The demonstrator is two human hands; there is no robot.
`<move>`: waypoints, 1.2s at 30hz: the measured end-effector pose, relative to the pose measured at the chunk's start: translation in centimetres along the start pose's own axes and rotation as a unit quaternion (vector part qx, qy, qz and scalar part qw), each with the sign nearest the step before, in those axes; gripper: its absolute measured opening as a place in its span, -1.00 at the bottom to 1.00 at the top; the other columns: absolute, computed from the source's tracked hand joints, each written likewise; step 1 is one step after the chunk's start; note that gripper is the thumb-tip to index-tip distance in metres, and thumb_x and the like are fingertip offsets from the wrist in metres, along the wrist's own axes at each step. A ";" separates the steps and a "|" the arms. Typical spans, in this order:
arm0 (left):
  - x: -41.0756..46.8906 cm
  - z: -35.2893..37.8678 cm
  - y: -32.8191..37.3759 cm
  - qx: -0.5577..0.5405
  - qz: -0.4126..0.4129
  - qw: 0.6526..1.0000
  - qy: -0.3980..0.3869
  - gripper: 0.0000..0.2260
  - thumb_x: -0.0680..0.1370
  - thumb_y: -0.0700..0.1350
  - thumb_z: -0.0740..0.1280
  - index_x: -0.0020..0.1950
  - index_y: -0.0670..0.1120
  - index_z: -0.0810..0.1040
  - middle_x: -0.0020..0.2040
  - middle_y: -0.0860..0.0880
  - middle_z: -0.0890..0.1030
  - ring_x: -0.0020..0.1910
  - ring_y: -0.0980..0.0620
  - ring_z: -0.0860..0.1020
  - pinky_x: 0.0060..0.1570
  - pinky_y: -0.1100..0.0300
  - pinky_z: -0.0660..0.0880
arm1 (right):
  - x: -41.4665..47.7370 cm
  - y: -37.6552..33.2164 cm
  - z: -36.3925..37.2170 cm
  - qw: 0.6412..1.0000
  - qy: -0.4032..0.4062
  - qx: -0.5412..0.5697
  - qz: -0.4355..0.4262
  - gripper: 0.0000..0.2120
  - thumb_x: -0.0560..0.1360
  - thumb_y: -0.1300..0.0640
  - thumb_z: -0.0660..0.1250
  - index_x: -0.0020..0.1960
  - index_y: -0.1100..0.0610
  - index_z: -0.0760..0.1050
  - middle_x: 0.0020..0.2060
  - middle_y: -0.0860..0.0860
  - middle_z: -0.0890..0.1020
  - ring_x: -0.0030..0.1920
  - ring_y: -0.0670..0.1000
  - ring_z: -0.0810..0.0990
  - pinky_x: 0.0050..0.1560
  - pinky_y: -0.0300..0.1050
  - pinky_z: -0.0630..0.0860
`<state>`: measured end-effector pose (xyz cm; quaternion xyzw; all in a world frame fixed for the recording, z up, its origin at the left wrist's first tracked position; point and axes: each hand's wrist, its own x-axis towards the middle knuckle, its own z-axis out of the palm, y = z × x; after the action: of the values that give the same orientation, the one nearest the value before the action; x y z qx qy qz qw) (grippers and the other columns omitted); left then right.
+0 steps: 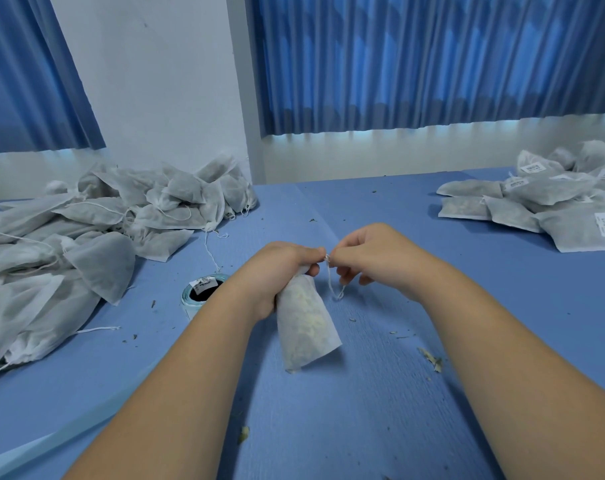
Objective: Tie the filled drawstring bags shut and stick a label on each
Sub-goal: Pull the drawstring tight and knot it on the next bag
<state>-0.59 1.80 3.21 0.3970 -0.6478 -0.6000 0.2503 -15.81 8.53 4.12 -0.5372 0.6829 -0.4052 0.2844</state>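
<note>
Filled drawstring bag (pixel 308 327) at frame centre above blue tabletop (pixel 398 410), neck clamped in left hand (pixel 280 271) grip, right hand (pixel 370 251) pinching drawstring (pixel 332 282), label roll (pixel 200 292) left of centre.

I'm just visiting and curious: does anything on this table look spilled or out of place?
Yes: dried leaf crumbs lie scattered over the blue table, mostly around the bag that the left hand grips while the right hand pinches its drawstring. They look like spilled filling.
</note>
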 end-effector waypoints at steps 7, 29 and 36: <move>-0.1 -0.1 0.3 -0.078 -0.040 0.995 -0.041 -0.75 0.56 -0.07 0.37 -0.32 -0.05 0.57 -0.37 0.05 0.46 -0.42 0.07 0.35 -0.40 0.24 0.34 | -0.2 0.0 -0.2 1.000 -0.011 0.004 -0.028 -0.88 0.43 0.10 0.41 -0.27 0.09 0.61 -0.40 -0.10 0.64 -0.33 -0.16 0.65 -0.27 -0.22 0.48; 0.0 -0.5 -0.1 -0.054 -0.043 0.996 -0.055 -0.82 0.55 -0.10 0.36 -0.26 -0.07 0.56 -0.40 0.05 0.45 -0.45 0.09 0.32 -0.48 0.26 0.29 | -0.1 0.0 0.3 1.000 0.014 0.007 -0.013 -0.94 0.41 0.15 0.39 -0.24 0.10 0.58 -0.38 -0.07 0.60 -0.37 -0.15 0.61 -0.32 -0.21 0.45; 0.0 -0.4 0.1 -0.110 -0.050 0.992 -0.020 -0.62 0.55 -0.09 0.37 -0.49 -0.04 0.59 -0.45 0.06 0.45 -0.49 0.10 0.35 -0.51 0.28 0.34 | -0.2 -0.5 1.1 0.996 0.078 -0.027 -0.038 -0.89 0.41 0.09 0.42 -0.19 0.13 0.59 -0.32 -0.01 0.63 -0.40 -0.17 0.61 -0.33 -0.15 0.46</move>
<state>-0.28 1.55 3.33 0.3865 -0.5620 -0.6875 0.2494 -14.63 8.40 3.96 -0.5369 0.6931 -0.4375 0.2000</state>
